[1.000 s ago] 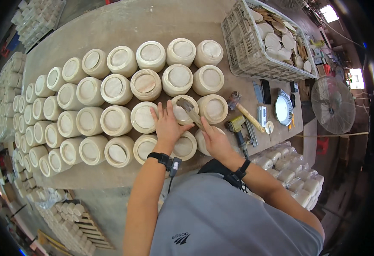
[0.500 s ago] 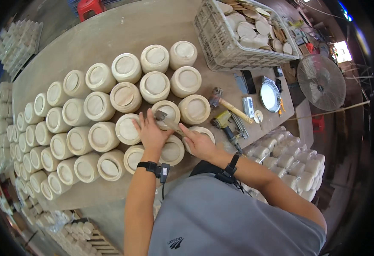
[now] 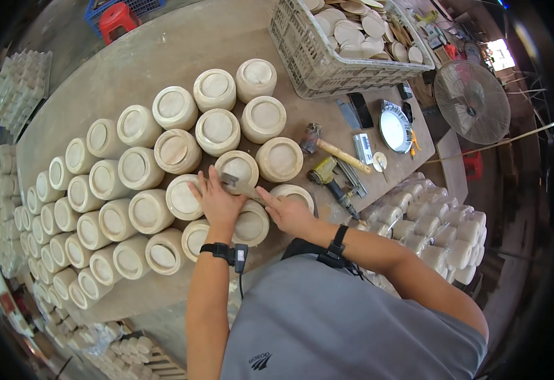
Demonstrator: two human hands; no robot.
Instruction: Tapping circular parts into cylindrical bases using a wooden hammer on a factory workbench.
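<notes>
right hand (image 3: 291, 214): closed round handle of tool (image 3: 246, 188) | tool: head over pot (image 3: 237, 166), right end of rows | left hand (image 3: 221, 206): fingers spread beside tool head, contact unclear | crate (image 3: 343, 71): far right

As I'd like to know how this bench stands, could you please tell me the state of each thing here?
Left hand: open, fingers spread
Right hand: closed around the hammer-like tool
Pots: standing in rows
One near-row disc: askew in its pot
Crate: open-topped, heaped with discs
Wooden-handled hammer: lying down
Yellow-green power tool: lying down
Phone: screen dark
Fan: cannot tell whether spinning
</notes>
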